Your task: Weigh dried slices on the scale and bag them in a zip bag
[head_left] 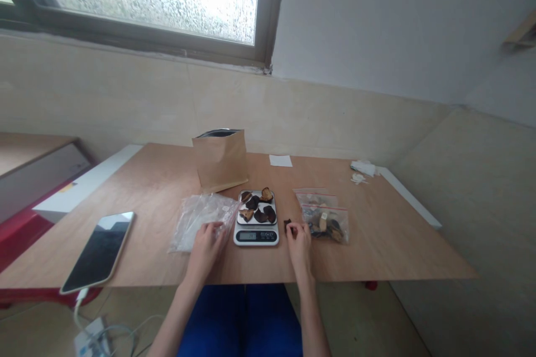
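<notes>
A white kitchen scale (256, 236) bears several dark brown dried slices (253, 202) that look like dried mushroom. My left hand (208, 242) is left of the scale, its curled fingers closed at the edge of a clear plastic bag (188, 223). Right of the scale, my right hand (299, 240) pinches a dark dried mushroom slice (287, 225) just above the table. Beside that hand lies a zip bag (330, 223) of mixed dried pieces, overlapping another zip bag (316, 196) behind it. The figures on the scale's display are too small to read surely.
An open brown paper pouch (221, 162) stands behind the scale. A smartphone (100, 251) with a charging cable lies at the left of the wooden table (402, 245). White paper (280, 160) lies at the back, and white scraps (363, 168) at the back right.
</notes>
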`<state>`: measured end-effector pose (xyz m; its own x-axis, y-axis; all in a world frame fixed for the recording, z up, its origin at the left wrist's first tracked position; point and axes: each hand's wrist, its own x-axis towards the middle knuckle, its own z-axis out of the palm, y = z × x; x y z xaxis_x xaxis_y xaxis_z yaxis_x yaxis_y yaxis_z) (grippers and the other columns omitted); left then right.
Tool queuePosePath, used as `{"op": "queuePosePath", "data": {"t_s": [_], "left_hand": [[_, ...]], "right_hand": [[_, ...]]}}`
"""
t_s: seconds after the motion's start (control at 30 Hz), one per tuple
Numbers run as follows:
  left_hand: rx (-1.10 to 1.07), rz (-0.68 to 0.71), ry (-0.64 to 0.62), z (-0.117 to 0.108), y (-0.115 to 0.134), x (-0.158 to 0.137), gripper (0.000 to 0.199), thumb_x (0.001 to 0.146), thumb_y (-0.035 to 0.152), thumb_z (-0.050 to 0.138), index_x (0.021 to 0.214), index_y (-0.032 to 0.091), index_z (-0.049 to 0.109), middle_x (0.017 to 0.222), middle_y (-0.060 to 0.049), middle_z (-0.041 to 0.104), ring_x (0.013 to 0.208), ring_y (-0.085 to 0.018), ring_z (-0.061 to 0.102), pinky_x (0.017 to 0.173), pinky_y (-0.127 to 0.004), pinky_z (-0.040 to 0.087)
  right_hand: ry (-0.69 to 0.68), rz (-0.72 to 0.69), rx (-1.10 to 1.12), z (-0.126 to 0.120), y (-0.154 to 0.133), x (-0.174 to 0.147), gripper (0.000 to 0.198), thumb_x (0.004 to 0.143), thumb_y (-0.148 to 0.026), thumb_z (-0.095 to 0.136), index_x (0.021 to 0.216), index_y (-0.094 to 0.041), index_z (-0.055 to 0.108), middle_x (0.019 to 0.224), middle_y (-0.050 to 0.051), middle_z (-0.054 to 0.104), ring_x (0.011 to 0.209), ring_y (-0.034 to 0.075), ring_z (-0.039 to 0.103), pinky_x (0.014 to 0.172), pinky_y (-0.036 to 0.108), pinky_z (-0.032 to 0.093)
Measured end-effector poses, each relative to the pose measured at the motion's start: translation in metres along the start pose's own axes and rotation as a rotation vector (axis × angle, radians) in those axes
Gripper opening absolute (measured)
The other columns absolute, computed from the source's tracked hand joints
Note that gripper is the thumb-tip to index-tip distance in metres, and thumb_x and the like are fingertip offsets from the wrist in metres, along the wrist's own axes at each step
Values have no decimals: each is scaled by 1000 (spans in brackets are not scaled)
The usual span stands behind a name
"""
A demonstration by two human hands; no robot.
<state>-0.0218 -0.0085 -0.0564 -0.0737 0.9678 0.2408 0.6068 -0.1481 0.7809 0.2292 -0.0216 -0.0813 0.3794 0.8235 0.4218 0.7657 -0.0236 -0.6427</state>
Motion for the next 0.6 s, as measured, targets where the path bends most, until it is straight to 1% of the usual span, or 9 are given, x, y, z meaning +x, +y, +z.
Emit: {"op": "queuePosePath", "data": {"t_s": [0.1,0.17,0.23,0.33,0.43,0.53,0.6], "left_hand": [[-14,-5,1,1,1,-2,36,77,47,47,92,17,62,95,-11,62,90,-26,58,85,-43,46],[-9,-8,2,1,2,-1,36,75,48,49,91,18,61,95,-11,61,89,-26,58,83,-43,46],[-14,-23,-1,0,3,0,32,75,45,48,85,18,61,91,-11,61,85,-25,58,79,-41,46],[-40,-97,14,-6,7,0,26,76,41,44,76,19,56,80,-8,61,72,-22,58,69,-37,46],[-22,-144,94,-16,18,-1,22,77,40,43,74,20,53,72,-4,61,64,-19,56,62,-32,43],[7,-118,192,-27,32,-3,22,79,40,45,71,21,52,67,-1,59,59,-17,54,58,-29,40],[24,-92,255,-34,39,-4,22,80,41,46,71,21,52,63,1,55,57,-15,52,56,-27,39]], "right_hand": [[1,8,46,-1,1,0,22,84,-25,43,78,-18,62,84,8,53,75,21,56,73,36,46],[1,4,105,-3,1,-1,19,83,-24,44,80,-18,62,85,8,54,75,20,57,73,36,47],[6,12,164,-6,-1,-1,18,82,-23,45,83,-18,62,87,8,55,75,20,57,72,35,47],[21,24,216,-14,-12,-1,21,84,-24,42,88,-17,62,89,8,55,77,19,57,72,33,47],[11,-8,249,-21,-31,-1,24,87,-25,39,91,-17,61,88,8,56,78,18,55,71,32,46],[-9,-53,270,-25,-51,-1,25,88,-24,38,90,-17,61,85,7,57,78,18,54,70,30,44],[-39,-71,285,-25,-59,-2,25,88,-23,37,89,-17,61,84,6,57,76,17,54,68,29,44]]}}
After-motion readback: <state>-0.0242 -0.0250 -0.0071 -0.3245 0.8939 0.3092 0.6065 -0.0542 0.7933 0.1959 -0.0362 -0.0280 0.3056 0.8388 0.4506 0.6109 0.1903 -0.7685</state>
